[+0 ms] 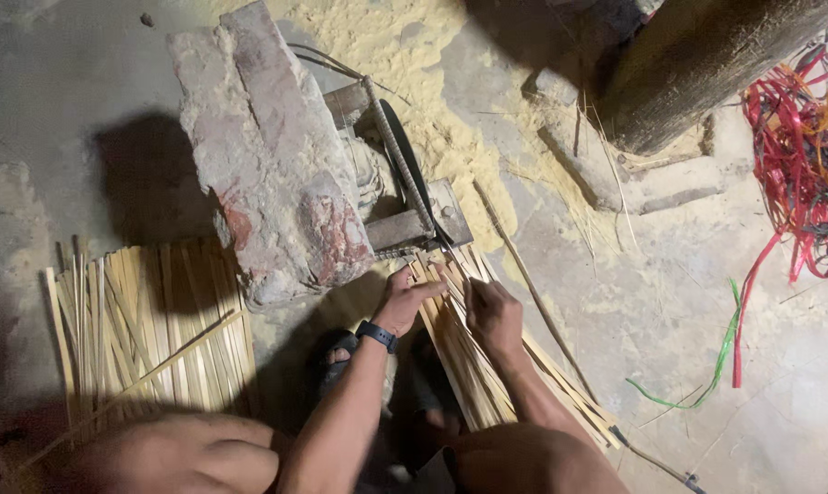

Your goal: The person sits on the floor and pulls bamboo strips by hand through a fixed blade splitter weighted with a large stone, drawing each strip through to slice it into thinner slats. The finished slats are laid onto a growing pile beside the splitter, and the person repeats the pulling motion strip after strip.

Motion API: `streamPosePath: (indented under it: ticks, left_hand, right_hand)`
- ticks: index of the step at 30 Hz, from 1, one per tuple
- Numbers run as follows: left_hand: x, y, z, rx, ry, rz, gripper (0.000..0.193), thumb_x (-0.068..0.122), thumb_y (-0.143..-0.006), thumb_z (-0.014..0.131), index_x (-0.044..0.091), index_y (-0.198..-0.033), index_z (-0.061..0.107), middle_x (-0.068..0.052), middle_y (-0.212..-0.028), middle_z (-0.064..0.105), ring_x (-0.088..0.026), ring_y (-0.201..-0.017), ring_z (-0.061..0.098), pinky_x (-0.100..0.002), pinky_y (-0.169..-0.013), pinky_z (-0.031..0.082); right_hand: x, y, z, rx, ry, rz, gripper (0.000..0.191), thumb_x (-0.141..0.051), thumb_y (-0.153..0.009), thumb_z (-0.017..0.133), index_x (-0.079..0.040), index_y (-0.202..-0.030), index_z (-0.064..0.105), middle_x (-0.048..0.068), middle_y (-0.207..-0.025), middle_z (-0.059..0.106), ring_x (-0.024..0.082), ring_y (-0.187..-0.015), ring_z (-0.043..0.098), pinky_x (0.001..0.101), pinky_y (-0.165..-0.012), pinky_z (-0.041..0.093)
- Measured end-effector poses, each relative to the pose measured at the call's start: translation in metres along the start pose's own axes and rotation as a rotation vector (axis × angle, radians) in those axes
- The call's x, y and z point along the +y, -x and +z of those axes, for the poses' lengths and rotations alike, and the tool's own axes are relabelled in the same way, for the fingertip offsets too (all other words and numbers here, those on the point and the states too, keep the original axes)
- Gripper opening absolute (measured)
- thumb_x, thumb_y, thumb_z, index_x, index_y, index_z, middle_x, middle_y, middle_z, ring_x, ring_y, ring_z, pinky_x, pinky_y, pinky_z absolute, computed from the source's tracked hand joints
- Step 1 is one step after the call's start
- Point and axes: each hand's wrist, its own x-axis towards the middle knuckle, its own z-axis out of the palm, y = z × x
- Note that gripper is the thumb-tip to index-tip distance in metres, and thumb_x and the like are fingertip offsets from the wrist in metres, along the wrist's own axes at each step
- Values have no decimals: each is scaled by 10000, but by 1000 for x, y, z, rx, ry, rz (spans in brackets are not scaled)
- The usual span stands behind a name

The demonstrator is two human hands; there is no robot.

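my left hand (403,297) rests on the near end of a bundle of thin bamboo strips (473,366), fingers laid flat across the top strips and pointing toward my right hand; i cannot tell whether the thumb is hooked under anything. my right hand (492,316) sits just beside it, fingers curled down over the same bundle, pressing or pinching a few strips, though which ones is hidden under the knuckles. the bundle runs from just beyond my fingertips back under both forearms toward my knee, where its far end is cut off by my leg. a dark watch (376,335) sits on my left wrist.

just ahead of both hands stands a small metal cutting rig (405,197) with a dark curved blade, half hidden behind a big rough stone block (272,155) that leans over it to the left of my grip. its lower parts are in shadow and hard to read. my foot in a dark sandal (333,359) shows below my left wrist.

well to the left lies a second flat spread of strips (149,329). the floor (670,311) is bare, cracked cement dusted with pale sawdust (414,55) beyond the rig. far to the right are a wooden post (706,64), a tangle of red plastic strapping (798,155) and a green strap (715,366).
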Motion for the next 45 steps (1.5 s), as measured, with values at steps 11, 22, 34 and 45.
streamPosePath:
  ticks: [11,22,34,45]
  left_hand:
    - [-6,-6,6,40,259,-5,442,68,-835,853,-3,-1166,568,-105,-1078,677,-211,-1001,641,-415,-907,490]
    - [21,10,14,-126,184,125,312,-35,-792,730,48,-1092,712,-28,-1021,733,-137,-948,680,-295,-846,544]
    - [19,12,8,-11,42,152,440,101,-707,923,-14,-1070,704,-85,-1046,762,-151,-942,692,-298,-910,553]
    - [28,18,13,-80,81,82,376,139,-761,860,45,-1085,695,-59,-1065,782,-143,-993,729,-288,-945,561]
  right_hand:
    - [-10,-15,-10,-73,66,-82,196,-33,-802,710,-5,-984,776,145,-860,739,276,-686,715,375,-642,580]
    - [3,5,-11,-152,66,55,175,-84,-939,657,-51,-1065,773,138,-733,692,254,-533,660,411,-523,529]
    - [-10,2,-29,-16,173,-182,193,-117,-872,719,-69,-1052,770,119,-829,714,306,-712,699,411,-616,564]
    - [18,56,-14,-137,-211,162,198,-178,-983,651,-49,-1054,782,122,-848,778,154,-673,771,313,-536,604]
